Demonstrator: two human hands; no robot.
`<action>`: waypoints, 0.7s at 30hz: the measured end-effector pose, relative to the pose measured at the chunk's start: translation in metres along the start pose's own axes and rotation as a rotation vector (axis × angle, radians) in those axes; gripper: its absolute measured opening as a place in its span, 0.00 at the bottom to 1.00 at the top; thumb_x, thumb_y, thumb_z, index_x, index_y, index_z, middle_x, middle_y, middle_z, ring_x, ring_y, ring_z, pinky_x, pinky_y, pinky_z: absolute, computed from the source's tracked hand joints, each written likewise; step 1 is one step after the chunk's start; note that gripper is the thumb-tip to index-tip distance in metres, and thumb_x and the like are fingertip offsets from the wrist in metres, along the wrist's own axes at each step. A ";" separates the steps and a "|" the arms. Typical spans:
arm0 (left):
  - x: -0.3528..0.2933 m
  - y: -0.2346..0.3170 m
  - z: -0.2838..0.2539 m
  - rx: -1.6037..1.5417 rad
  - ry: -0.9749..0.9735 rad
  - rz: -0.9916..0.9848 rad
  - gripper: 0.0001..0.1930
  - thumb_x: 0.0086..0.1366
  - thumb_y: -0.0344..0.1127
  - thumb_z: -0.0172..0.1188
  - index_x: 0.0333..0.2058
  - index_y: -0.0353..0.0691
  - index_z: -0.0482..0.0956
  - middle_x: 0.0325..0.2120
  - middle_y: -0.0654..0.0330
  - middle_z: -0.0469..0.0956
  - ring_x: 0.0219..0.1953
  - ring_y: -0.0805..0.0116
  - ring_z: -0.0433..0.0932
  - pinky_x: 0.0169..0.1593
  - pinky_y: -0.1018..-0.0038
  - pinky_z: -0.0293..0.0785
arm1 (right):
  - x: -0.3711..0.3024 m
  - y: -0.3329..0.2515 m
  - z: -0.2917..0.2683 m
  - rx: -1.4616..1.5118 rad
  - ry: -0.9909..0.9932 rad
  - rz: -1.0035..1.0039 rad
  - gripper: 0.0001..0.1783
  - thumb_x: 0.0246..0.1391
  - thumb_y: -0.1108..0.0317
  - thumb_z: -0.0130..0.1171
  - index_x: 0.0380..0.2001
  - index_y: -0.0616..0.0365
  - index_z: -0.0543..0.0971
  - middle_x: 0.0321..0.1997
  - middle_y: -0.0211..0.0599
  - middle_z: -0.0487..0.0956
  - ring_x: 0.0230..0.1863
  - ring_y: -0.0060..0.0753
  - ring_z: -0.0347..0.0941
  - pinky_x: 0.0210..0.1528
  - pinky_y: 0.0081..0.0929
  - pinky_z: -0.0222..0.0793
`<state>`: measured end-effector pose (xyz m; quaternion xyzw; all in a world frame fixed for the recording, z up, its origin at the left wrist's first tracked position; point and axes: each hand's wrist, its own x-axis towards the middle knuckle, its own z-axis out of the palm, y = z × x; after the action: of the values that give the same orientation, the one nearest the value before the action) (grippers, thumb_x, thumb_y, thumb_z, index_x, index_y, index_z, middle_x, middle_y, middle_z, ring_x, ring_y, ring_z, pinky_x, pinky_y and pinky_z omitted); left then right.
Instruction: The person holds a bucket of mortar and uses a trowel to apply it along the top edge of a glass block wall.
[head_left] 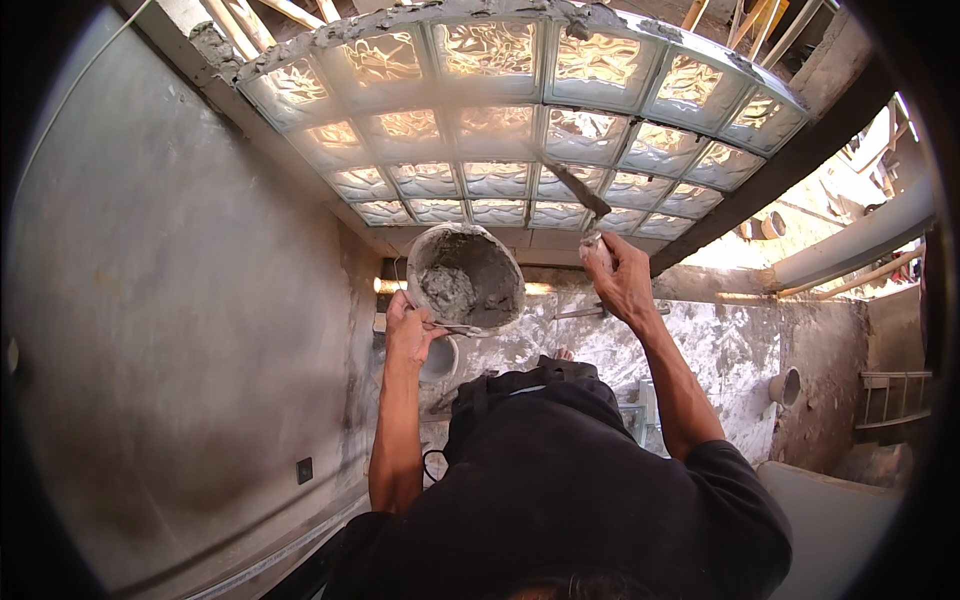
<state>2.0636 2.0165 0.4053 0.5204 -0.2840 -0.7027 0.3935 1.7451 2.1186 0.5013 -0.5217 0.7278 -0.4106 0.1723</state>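
Observation:
My left hand [408, 328] is closed on the near left rim of a bucket [508, 262], which tilts so its inside shows. Grey wet mortar [447, 290] lies in the bucket and coats its walls. Raised to the right, my right hand [622, 277] grips the handle of a trowel [575, 188]. The trowel's blade points up and left, in front of a glass block wall [490, 125]. Mortar smears the joints and the top edge of the blocks.
A plastered grey wall [190, 290] runs along the left. Another bucket [438, 360] stands below the held one. On the right are a small pail [785, 386] on the splattered floor, a thick pale pipe [855, 245] and a ladder-like frame [895, 398].

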 end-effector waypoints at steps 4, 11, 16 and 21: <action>0.000 0.005 0.010 0.019 -0.079 0.033 0.12 0.53 0.18 0.47 0.31 0.47 0.63 0.23 0.64 0.67 0.22 0.71 0.68 0.28 0.56 0.78 | -0.023 0.010 0.009 -0.004 -0.191 -0.032 0.16 0.57 0.59 0.57 0.36 0.66 0.75 0.29 0.57 0.77 0.31 0.60 0.74 0.35 0.42 0.68; -0.004 0.008 0.020 -0.046 -0.117 0.046 0.14 0.52 0.17 0.46 0.31 0.48 0.62 0.23 0.64 0.66 0.22 0.71 0.67 0.28 0.53 0.77 | 0.019 0.041 0.001 -0.132 -0.030 -0.004 0.16 0.60 0.60 0.55 0.35 0.65 0.77 0.28 0.54 0.78 0.30 0.57 0.74 0.35 0.43 0.69; -0.003 0.008 0.026 -0.001 -0.113 0.036 0.14 0.52 0.17 0.47 0.31 0.48 0.62 0.23 0.64 0.66 0.21 0.69 0.68 0.27 0.53 0.79 | 0.105 0.017 -0.085 -0.565 0.242 -0.160 0.20 0.60 0.59 0.54 0.50 0.61 0.76 0.40 0.45 0.78 0.38 0.51 0.77 0.39 0.43 0.74; -0.015 0.003 0.036 0.014 -0.116 0.059 0.13 0.52 0.18 0.47 0.31 0.46 0.64 0.23 0.64 0.67 0.21 0.70 0.70 0.27 0.53 0.81 | 0.139 -0.006 -0.120 -0.728 0.309 -0.256 0.20 0.60 0.59 0.53 0.51 0.58 0.76 0.40 0.41 0.77 0.40 0.49 0.77 0.40 0.44 0.74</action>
<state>2.0320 2.0270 0.4264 0.4731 -0.3264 -0.7176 0.3932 1.6122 2.0431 0.6025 -0.5671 0.7720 -0.2181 -0.1869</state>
